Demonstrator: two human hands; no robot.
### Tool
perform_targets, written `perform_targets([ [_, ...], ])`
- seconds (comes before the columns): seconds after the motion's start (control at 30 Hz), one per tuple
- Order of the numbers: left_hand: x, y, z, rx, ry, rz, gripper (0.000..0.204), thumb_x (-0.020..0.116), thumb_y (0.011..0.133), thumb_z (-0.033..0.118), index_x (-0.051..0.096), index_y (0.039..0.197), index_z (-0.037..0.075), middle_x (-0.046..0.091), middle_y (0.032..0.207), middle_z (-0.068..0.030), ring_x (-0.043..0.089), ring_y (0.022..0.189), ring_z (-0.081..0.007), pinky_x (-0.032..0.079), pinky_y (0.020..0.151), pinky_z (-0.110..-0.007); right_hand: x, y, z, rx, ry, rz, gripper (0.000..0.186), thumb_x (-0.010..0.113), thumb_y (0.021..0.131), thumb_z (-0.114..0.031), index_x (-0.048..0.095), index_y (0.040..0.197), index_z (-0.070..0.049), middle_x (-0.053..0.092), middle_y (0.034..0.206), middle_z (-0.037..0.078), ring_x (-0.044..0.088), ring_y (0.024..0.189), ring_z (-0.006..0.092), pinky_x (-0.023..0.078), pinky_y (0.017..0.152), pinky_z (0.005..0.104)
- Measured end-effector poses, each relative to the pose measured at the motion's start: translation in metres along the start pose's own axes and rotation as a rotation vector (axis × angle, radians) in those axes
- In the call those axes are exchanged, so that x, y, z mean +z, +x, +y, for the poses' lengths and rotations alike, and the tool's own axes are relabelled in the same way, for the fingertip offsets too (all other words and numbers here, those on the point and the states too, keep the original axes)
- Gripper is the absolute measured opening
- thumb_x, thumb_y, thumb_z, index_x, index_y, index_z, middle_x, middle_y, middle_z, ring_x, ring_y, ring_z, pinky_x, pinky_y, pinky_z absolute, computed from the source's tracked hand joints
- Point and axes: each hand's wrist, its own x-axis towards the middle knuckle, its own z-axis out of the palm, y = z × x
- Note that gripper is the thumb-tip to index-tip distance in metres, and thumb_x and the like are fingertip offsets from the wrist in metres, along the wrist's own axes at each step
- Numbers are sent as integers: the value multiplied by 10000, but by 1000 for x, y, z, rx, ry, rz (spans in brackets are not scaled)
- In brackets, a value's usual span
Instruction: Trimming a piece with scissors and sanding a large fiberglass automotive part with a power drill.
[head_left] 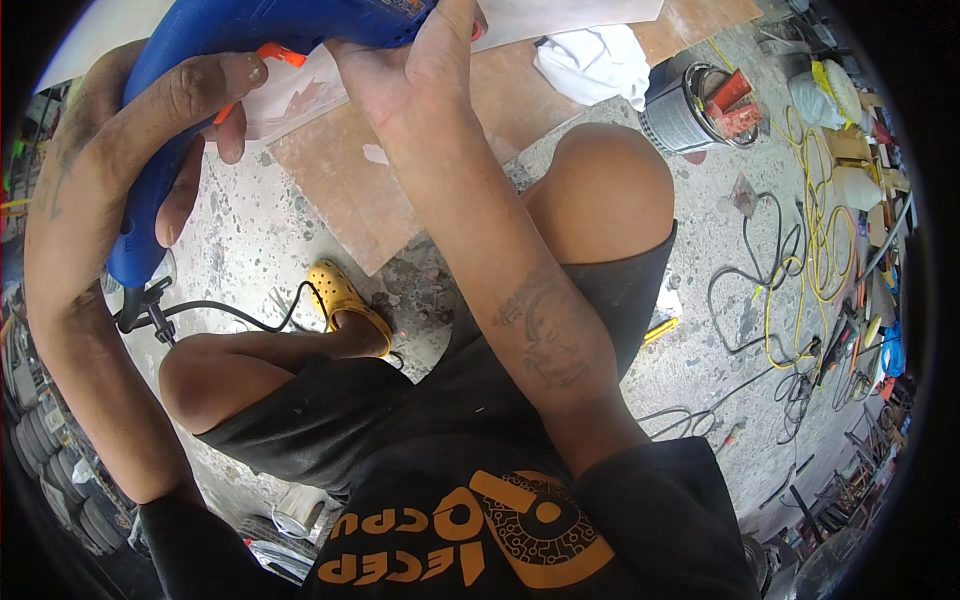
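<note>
My left grip, my left hand (85,180), is closed around the handle of a blue power tool (260,25) at upper left, thumb against an orange part. My right hand (425,75) is under the tool's front; its fingers leave view, so I cannot tell how closed they are. Beyond are a pale, patchy piece (300,105) and a brown board (350,200). The work seems set up and unfinished: tool in hand, cord (230,307) trailing. With its tip hidden, I cannot judge how much remains.
</note>
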Motion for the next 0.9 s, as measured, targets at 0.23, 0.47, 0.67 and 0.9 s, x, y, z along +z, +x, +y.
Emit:
perform_targets([
  [0.23, -3, 4, -6, -38, -33, -16, 915, 713, 746, 713, 654, 1280, -27, 692, 989, -201, 725, 785, -250, 570, 664, -313, 38, -53, 37, -815, -1138, 161, 619, 591, 985, -640, 591, 1287, -100, 629, 1253, 39, 588, 1152, 191, 479, 1026, 328],
  [0.47, 1, -2, -1, 47, 2, 72, 876, 722, 756, 676, 660, 1263, -36, 691, 926, -172, 709, 745, -215, 555, 654, -296, -6, 10, 3, -21, 38, -20, 611, 607, 969, -654, 586, 1294, -138, 644, 1246, 33, 592, 1167, 189, 473, 1045, 367],
  [0.67, -1, 4, 0, -9, -33, -22, 941, 723, 726, 713, 653, 1284, -41, 687, 955, -188, 713, 788, -243, 553, 682, -317, -6, 6, 3, -43, 16, -8, 601, 605, 960, -674, 595, 1254, -150, 649, 1215, 17, 586, 1141, 175, 468, 1025, 369],
  [0.9, -2, 3, 0, -33, -27, -19, 957, 728, 712, 714, 648, 1297, -39, 691, 985, -205, 720, 819, -268, 566, 721, -337, -5, 7, 2, -13, 24, 13, 584, 614, 956, -672, 601, 1239, -161, 653, 1202, 7, 590, 1124, 167, 469, 1013, 362],
])
